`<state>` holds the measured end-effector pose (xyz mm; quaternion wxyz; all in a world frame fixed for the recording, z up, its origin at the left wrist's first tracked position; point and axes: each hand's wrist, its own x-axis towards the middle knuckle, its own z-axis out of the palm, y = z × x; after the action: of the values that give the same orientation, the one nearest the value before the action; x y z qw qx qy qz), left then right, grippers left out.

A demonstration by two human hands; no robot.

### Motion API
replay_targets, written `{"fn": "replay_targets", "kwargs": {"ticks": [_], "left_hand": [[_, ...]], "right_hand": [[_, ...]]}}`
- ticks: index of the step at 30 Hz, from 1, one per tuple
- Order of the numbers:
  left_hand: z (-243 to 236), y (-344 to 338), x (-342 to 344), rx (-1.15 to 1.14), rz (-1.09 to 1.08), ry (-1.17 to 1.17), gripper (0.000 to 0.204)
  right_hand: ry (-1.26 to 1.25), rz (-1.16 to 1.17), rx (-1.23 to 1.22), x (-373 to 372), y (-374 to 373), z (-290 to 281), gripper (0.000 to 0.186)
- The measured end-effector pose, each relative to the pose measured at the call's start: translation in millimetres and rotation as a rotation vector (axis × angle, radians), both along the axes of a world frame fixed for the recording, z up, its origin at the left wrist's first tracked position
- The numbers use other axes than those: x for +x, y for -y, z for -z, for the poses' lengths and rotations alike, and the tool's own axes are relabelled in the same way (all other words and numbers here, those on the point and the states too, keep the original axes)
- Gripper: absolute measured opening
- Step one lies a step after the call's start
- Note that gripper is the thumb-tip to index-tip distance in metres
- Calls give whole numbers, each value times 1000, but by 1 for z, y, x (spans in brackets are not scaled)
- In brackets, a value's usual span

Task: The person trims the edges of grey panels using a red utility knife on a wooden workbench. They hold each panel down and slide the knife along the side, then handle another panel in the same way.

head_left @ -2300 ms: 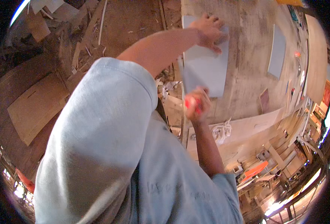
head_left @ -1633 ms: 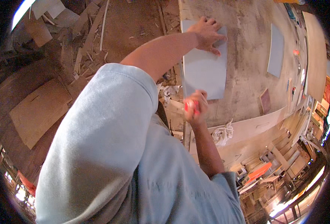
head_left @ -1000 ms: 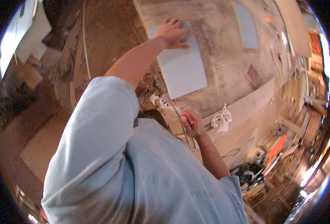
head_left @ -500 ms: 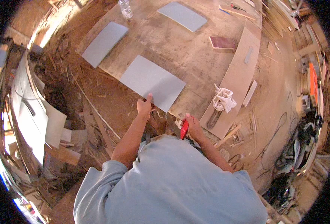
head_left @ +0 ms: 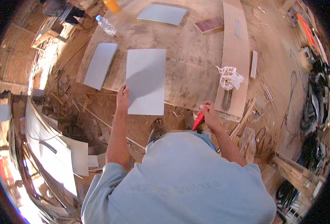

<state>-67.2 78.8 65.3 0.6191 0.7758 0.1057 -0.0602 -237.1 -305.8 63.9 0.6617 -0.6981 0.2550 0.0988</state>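
Note:
My left hand grips the left edge of a light grey rectangular panel, close to its near corner. The panel stands lengthwise away from me, and its near end overhangs the edge of the wooden worktable. In my right hand is a red tapering tool, its narrow end pointing toward my body; the exact kind is unclear. The right hand is off the near edge of the table, apart from the panel. Two similar panels lie on the table, a left panel and a far panel.
A long board on the right carries a crumpled white cloth and a dark-handled tool. Beyond are a maroon piece, a clear bottle and an orange bottle. Another person is at the far left. Scraps litter the floor.
The held panel has turned from a slant to nearly straight away from me. The right hand keeps the red tool, now farther from the panel. My view has shifted, bringing the person and orange bottle in.

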Motion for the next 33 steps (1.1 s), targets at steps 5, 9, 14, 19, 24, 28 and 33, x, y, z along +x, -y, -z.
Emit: {"fn": "replay_targets", "kwargs": {"ticks": [5,9,14,19,24,28,33], "left_hand": [[47,-8,69,160,246,-123,43],[36,46,63,255,293,-109,44],[99,5,75,646,226,168,52],[40,17,23,503,587,539,56],[-1,5,-45,110,1117,426,58],[16,0,-62,72,1143,152,41],[-12,-3,-72,42,1194,-69,24]], "right_hand": [[-205,222,172,-22,-38,9,37],[-157,666,378,-66,-73,12,40],[-10,871,568,-101,-143,8,45],[-8,1050,533,-110,-172,11,46],[-51,784,453,-71,-192,-10,48],[-76,560,415,-49,-208,-41,46],[-153,328,228,-61,-208,-35,45]]}}
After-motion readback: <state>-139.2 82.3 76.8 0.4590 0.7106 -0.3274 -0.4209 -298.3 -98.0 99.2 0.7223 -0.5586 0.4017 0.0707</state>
